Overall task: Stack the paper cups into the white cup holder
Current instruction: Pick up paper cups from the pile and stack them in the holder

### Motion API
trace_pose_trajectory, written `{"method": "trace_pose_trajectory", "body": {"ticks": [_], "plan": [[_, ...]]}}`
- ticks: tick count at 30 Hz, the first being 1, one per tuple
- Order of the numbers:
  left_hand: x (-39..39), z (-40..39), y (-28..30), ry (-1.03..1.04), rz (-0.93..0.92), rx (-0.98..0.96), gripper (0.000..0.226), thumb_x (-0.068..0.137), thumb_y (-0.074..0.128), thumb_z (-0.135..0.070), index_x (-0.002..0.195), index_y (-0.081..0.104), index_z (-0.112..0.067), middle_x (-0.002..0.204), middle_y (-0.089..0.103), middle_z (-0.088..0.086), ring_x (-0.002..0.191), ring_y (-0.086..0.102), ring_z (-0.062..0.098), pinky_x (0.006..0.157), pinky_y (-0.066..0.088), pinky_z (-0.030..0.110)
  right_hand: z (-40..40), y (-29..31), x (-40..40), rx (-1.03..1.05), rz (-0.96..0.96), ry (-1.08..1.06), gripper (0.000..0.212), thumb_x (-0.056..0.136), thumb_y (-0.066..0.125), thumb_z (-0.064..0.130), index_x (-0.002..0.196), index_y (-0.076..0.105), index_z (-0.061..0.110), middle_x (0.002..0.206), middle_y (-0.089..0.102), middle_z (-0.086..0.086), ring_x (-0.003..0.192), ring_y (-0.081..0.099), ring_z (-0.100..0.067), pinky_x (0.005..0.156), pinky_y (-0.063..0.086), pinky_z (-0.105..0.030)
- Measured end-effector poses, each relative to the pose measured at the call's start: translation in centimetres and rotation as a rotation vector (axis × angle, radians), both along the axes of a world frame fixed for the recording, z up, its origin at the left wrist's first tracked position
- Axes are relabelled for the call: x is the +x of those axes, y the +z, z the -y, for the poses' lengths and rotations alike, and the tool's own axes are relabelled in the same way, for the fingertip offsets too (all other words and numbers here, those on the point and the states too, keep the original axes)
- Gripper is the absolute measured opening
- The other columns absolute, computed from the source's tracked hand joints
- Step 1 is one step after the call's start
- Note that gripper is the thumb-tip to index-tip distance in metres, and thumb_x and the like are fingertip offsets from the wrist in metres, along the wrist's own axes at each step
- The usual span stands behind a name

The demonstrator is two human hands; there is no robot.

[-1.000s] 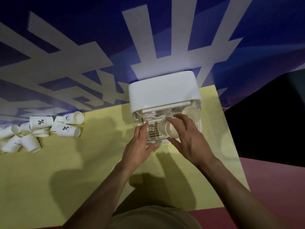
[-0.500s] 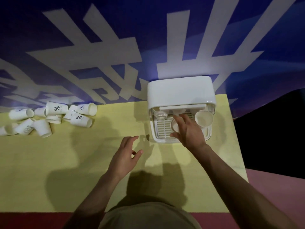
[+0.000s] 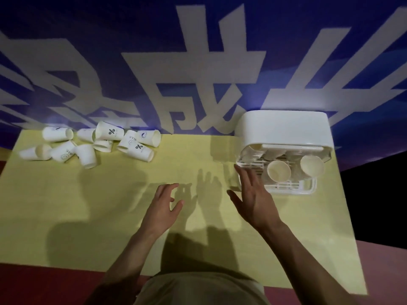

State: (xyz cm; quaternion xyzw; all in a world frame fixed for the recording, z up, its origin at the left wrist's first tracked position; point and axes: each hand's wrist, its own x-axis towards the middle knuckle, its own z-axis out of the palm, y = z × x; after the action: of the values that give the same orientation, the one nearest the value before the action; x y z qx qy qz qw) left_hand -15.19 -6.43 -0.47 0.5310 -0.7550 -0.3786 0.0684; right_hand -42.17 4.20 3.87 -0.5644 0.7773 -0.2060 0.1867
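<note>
yellow table [image 3: 176, 216] | blue wall [image 3: 132, 40] | both hands' fingers [image 3: 244, 179] released, holding nothing

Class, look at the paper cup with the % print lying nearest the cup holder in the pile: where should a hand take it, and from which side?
Take the % cup round its side wall, about mid-length, coming down from above with the left hand, which is open and nearer. It lies on its side with its mouth turned toward the white cup holder, so the wall is exposed; pinching the thin rim would probably crush it.
</note>
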Motion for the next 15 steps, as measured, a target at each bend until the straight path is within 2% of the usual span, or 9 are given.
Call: {"method": "trace_pose_trajectory", "body": {"ticks": [6, 12, 15], "plan": [[10.3, 8.0, -0.7, 0.102, -0.034, -0.079, 0.055, 0.088, 0.074, -0.024, 0.138, 0.052, -0.028, 0.130, 0.044, -0.006, 0.116, 0.056, 0.025, 0.089, 0.056, 0.048, 5.6, -0.2, 9.5, 0.064, 0.007, 0.058, 0.074, 0.093, 0.070, 0.037, 0.155, 0.032, 0.019, 0.140, 0.048, -0.006, 0.115, 0.058, -0.026, 0.083, 0.059, -0.040], [18.9, 17.0, -0.6, 0.156, -0.060, -0.093, 0.054, 0.088, 0.072, -0.020, 0.138, 0.052, -0.027, 0.130, 0.046, -0.001, 0.118, 0.055, 0.028, 0.094, 0.053, 0.049, 11.6, -1.8, 16.9, 0.132, -0.065, 0.123, 0.080, 0.090, 0.073, 0.039, 0.155, 0.032, 0.019, 0.143, 0.045, -0.008, 0.115, 0.056, -0.027, 0.078, 0.059, -0.038], [22.3, 19.9, -0.8, 0.161, -0.080, -0.086, 0.054, 0.089, 0.073, -0.020, 0.138, 0.052, -0.026, 0.131, 0.046, -0.002, 0.115, 0.057, 0.026, 0.092, 0.054, 0.048, 16.0, -3.3, 19.7, 0.169, -0.094, 0.144, 0.084, 0.087, 0.076, 0.039, 0.155, 0.032, 0.017, 0.142, 0.044, -0.011, 0.113, 0.055, -0.030, 0.074, 0.060, -0.043]]}}
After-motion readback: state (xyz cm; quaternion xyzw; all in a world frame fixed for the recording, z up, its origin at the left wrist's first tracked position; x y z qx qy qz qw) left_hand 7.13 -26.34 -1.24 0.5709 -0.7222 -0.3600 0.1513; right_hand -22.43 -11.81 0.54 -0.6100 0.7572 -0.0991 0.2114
